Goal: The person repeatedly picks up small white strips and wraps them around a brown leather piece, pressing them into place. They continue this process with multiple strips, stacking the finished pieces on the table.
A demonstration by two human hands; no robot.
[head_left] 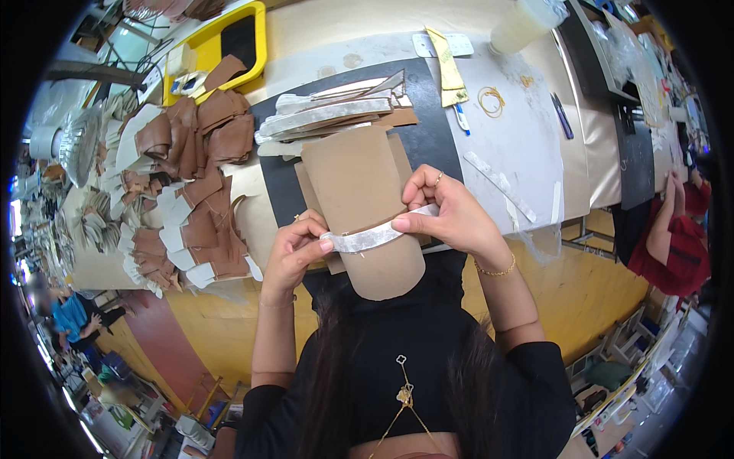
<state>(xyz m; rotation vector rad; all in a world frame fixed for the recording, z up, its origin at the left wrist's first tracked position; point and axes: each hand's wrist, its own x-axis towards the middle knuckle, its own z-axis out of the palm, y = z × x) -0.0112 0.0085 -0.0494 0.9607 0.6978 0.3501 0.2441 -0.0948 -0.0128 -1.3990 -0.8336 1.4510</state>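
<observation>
A whitish curved strip [368, 240] lies across a tan rounded panel [358, 172] in front of me. My left hand [295, 249] pinches the strip's left end between thumb and fingers. At the other end, my right hand [453, 214] grips it, thumb on top and fingers curled at the panel's edge. The panel's rounded end juts past the table's near edge, over my lap. Other tan pieces [403, 159] show beneath it. Just beyond lies a stack of white and brown strips [329, 111] on a black mat [428, 115].
Brown and white leather pieces [200, 195] are heaped at the left, near a yellow tray [261, 42]. To the right lie a yellow folded strip [446, 65], a blue-and-white pen [462, 120], a rubber-band-like loop [491, 101] and a ruler-like strip [501, 186]. Another person [673, 237] sits far right.
</observation>
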